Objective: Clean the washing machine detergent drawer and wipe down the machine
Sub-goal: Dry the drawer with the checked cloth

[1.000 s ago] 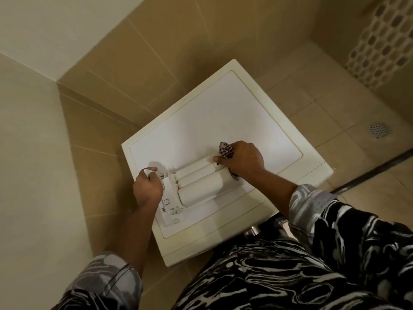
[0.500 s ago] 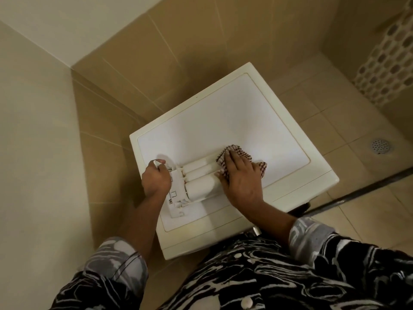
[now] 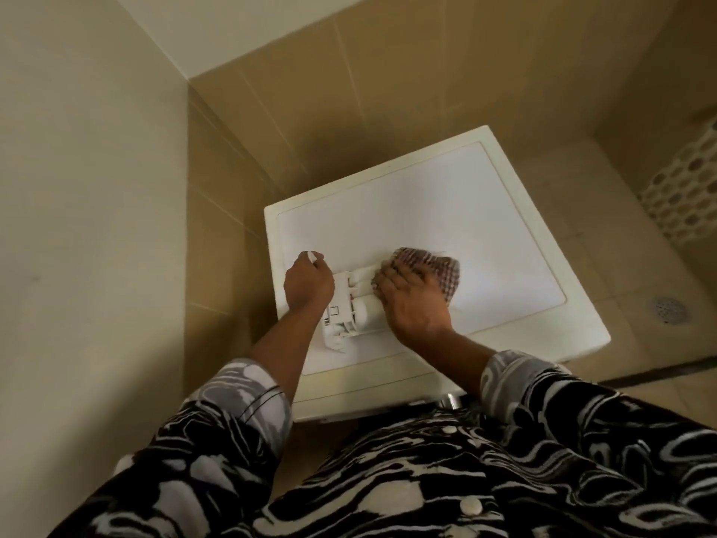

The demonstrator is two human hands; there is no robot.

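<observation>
The white detergent drawer [image 3: 349, 308] lies upside down on the flat top of the white washing machine [image 3: 485, 234], near its front left. My left hand [image 3: 308, 285] grips the drawer's left end, fingers curled over it. My right hand [image 3: 411, 300] lies flat with spread fingers on a red-and-white checked cloth [image 3: 434, 266], pressing it onto the drawer's right part. Most of the cloth is hidden under that hand.
The machine stands in a corner between a cream wall on the left and tan tiled walls behind. To the right is tan floor tile with a round drain [image 3: 668, 310] and a dark floor channel [image 3: 659, 372]. My patterned shirt fills the bottom of the view.
My right hand went from holding the bunched cloth at the drawer's far end to lying flat on the spread cloth, sliding left over the drawer. The left hand kept its grip. The view shifted.
</observation>
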